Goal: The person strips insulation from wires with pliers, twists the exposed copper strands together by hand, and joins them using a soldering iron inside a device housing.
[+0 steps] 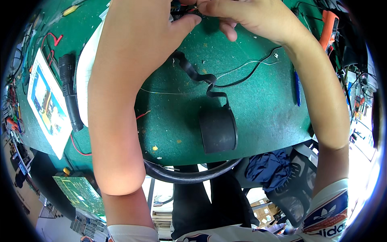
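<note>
Head view, upper edge: what's between those hands?

A small dark part (176, 15), mostly hidden by the fingers and cut off by the edge of the view. The left hand (161, 18) and right hand (254, 18) are close together around it. The right thumb seems to press toward a finger, but I can't tell what either is clamped on.

Which step is that, you reckon?

Fine fingertip work on the part, I'd judge, and not finished. The next move probably calls for one steady hold and one light touch, clear of the black strip (193, 72).

And around them?

The strip waves over the green table (266, 117) to a black cylinder (219, 131) nearer the body. A blue pen (297, 88) lies off right; a black flashlight (70, 92) lies left, beyond the forearm.
</note>
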### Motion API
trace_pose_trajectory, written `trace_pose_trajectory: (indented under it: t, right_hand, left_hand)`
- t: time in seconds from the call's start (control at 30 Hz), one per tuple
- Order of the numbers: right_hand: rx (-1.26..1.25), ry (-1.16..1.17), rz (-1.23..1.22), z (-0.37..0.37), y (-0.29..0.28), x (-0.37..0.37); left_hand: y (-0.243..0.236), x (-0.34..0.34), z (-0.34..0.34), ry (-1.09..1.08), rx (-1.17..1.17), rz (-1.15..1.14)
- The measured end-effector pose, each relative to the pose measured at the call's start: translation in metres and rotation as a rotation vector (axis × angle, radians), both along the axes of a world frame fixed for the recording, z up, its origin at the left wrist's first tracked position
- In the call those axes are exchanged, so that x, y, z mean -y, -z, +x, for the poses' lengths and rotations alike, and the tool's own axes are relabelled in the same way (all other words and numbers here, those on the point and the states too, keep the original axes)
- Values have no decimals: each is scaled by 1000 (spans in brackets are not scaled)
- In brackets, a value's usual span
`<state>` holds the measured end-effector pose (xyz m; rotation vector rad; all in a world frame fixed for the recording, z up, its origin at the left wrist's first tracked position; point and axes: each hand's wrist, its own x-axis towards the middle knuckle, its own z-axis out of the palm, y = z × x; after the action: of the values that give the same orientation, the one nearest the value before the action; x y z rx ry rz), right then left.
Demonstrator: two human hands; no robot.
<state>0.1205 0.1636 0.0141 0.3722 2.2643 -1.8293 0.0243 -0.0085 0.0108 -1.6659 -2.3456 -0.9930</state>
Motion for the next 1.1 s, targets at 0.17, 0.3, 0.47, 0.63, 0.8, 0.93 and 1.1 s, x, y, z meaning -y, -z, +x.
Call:
trace_pose_trajectory:
  t: [0.17,0.3,0.47,0.63,0.8,0.93,1.1]
  right_hand:
    - [-57,11,-39,1,-2,2]
    - [-154,-79,102,3,-4,-1]
    - [-289,-99,315,5,2,0]
    - [-296,-113,322,2,6,0]
    - [-253,10,56,3,1,0]
    - [-165,3,27,-1,-2,-1]
    - [-180,-77,46,0,-5,-5]
  left_hand:
    - [11,2,-15,149,341,89]
    - [-8,4,-7,131,275,37]
    - [-15,6,-3,138,320,108]
    - [-11,12,-7,169,189,118]
    - [6,5,-8,46,126,113]
    - [30,-5,-24,172,32,281]
    - [19,-1,-20,182,84,152]
